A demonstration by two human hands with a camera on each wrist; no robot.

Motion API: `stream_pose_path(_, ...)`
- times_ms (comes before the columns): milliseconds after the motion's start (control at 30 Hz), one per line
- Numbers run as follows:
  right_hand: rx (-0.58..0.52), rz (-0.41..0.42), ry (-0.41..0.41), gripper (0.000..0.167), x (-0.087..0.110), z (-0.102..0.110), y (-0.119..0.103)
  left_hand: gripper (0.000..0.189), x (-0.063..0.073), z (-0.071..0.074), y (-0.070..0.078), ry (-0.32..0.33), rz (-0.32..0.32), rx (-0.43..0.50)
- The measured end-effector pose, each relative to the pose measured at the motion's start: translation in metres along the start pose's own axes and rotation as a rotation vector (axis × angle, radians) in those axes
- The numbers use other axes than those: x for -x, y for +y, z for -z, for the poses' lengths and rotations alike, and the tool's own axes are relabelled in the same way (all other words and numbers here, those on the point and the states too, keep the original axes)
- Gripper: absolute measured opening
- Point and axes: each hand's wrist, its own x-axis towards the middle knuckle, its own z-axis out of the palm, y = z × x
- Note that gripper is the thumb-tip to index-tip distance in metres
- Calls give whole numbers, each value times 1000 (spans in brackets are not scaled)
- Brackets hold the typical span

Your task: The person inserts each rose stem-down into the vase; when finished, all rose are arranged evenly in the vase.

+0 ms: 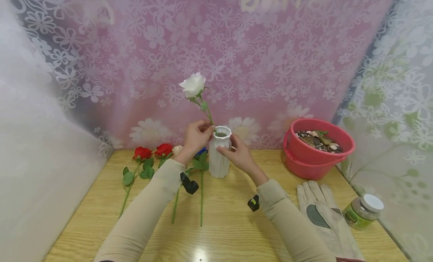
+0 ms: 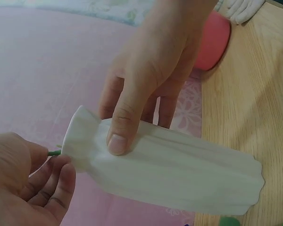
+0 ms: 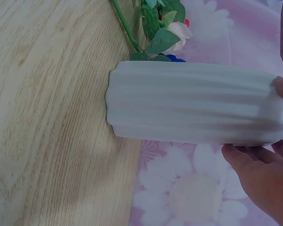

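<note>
A white ribbed vase [image 1: 219, 162] stands upright on the table, its scalloped mouth facing up. My right hand [image 1: 241, 155] grips it near the neck, the thumb across the front and the fingers behind. Beside the rim, my left hand [image 1: 196, 138] pinches the stem of a white rose [image 1: 193, 85], whose bloom leans up and left above the vase. In the left wrist view the green stem [image 2: 54, 153] passes from the fingertips to the vase's mouth; its lower end is hidden. The right wrist view shows the vase's fluted side [image 3: 193, 103] up close.
Left of the vase lie red roses [image 1: 143, 153], a pale rose [image 1: 177, 150] and a blue flower [image 1: 202, 152]. At right are pink buckets [image 1: 309, 166] with pebbles [image 1: 319, 140], work gloves [image 1: 326, 220] and a white-lidded jar [image 1: 363, 212]. A floral curtain [image 1: 216, 47] hangs behind.
</note>
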Motion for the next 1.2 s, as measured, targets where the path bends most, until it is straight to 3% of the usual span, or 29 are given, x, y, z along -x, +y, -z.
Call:
stream_pose_path(300,8,20,2,79,0,0,2,29,2,-1,4,-49,-2,-55)
stream_pose_path(500,16,27,4,79,-1,0,3,27,1,0,4,-57,-31,-127)
stream_pose_path(633,21,32,3,79,-1,0,2,27,0,0,3,-63,-49,-128)
stream_pose_path(1000,27,18,9,79,-2,-1,3,24,1,0,4,-56,-73,-148)
stream_pose_path(1200,14,25,6,79,-1,-1,2,21,1,-3,1,-13,-112,-171)
